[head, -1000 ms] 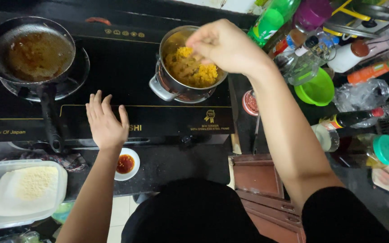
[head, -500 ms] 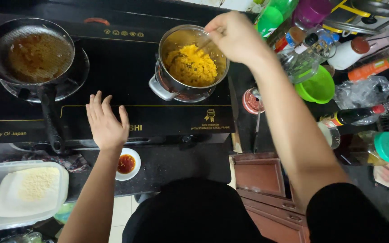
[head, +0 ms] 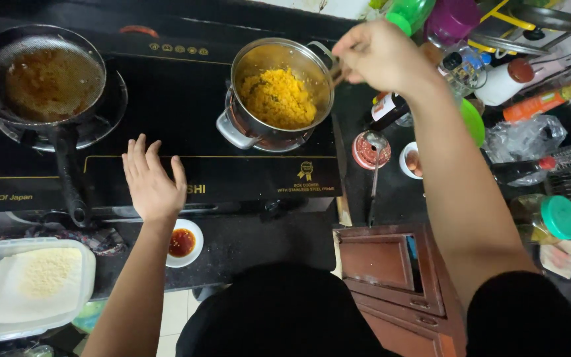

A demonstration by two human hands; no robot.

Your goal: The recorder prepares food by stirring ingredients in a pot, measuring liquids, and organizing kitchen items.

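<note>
The right hand (head: pixel 381 56) is hovering just past the right rim of a round stainless-steel pot (head: pixel 277 92) filled with yellow rice, its fingers clenching around thin wooden chopsticks (head: pixel 336 74) whose tips are angling down toward the pot's edge. The pot is sitting on the right zone of a flat black glass induction cooktop (head: pixel 166 125). The left hand (head: pixel 152 182) is lying flat on the front strip of that cooktop, palm down, fingers released and spreading apart, grasping nothing. Just beside its wrist, a small white saucer of red sauce (head: pixel 183 242) is resting on the dark counter. At the far left, a black frying pan holding brown liquid (head: pixel 44 79) is sitting on its own burner, its handle pointing toward the person. A white plastic tub of pale crumbs (head: pixel 31 284) is lying at the lower left. To the right of the pot, a metal spoon (head: pixel 375 168) is leaning across a small red-rimmed bowl, near a teal-lidded glass jar (head: pixel 553 221).
</note>
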